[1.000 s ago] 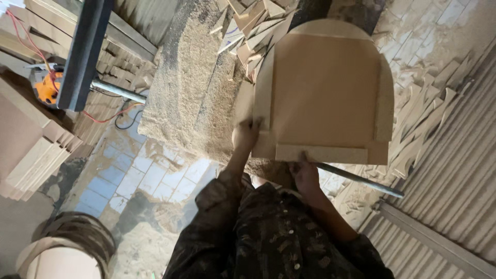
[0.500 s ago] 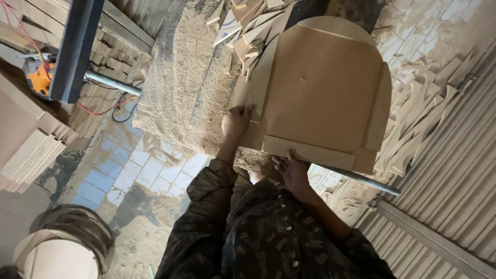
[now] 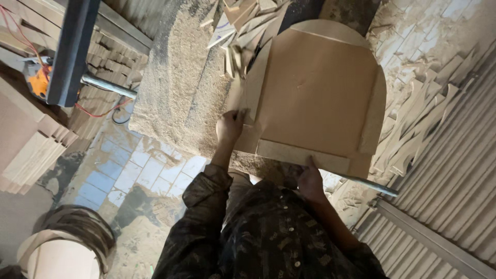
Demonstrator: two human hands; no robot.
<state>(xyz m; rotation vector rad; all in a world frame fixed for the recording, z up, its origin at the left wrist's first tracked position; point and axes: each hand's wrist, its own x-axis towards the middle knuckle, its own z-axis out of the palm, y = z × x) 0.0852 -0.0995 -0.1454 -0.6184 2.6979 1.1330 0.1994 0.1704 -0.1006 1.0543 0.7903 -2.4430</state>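
A view from above looks down on a person in a dark patterned jacket [image 3: 268, 232] holding up a stack of flat brown boards [image 3: 320, 98], each with a rounded top and straight bottom edge. The stack fills the upper middle of the view, held in front of the person's body and above the floor.

The left hand [image 3: 230, 126] grips the stack's left edge, fingers closed around it. The right hand [image 3: 310, 181] presses against the bottom edge, thumb up on the front face; the fingers behind are hidden, so how far they wrap around cannot be told.

Behind and left of the boards lies a broad heap of sawdust [image 3: 175, 77]. At the top, just beyond the left hand, sits a jumble of pale wood offcuts [image 3: 243, 26]. More curved offcuts [image 3: 418, 124] are piled on the right, close to the stack's right edge, next to a ribbed metal sheet [image 3: 454, 206]. A thin metal rod [image 3: 369, 185] runs out from under the stack's lower right corner.

On the left, a dark upright beam [image 3: 72, 46] crosses a grey pipe [image 3: 108, 85], with an orange power tool [image 3: 39, 85] and red cable beside them. Stacked flat boards [image 3: 26, 144] lean at the far left. Blue and white floor tiles [image 3: 129, 170] show below the left arm, dusted with sawdust. A round coil-shaped object [image 3: 72, 237] sits at the bottom left.
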